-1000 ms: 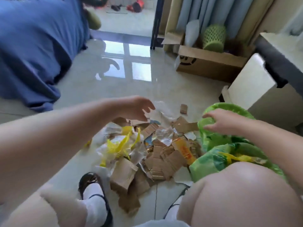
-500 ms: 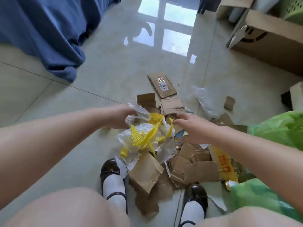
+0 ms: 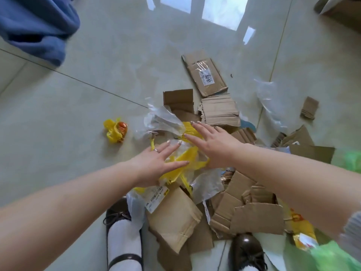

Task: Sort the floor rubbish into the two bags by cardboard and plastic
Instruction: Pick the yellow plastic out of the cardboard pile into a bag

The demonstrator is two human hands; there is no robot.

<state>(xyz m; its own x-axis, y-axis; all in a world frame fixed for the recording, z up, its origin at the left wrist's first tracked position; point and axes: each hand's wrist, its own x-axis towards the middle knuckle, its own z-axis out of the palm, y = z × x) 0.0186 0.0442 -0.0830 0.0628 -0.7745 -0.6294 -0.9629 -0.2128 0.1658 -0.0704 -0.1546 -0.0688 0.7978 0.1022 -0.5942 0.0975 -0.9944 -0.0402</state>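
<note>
Head view: both hands are reaching over the yellow-and-clear plastic wrapping [image 3: 185, 159] at the centre of the rubbish pile on the floor [image 3: 78, 114]. The left hand [image 3: 156, 163] and right hand [image 3: 213, 147] are both lying wide, fingers spread, holding nothing, probably pressing the loose film together to gather it. Cardboard pieces are lying from 12 to 5 o'clock; one cardboard flap [image 3: 205, 75] is carrying a label reading "4010". A green bag [image 3: 330, 257] is waiting at 4 o'clock.
</note>
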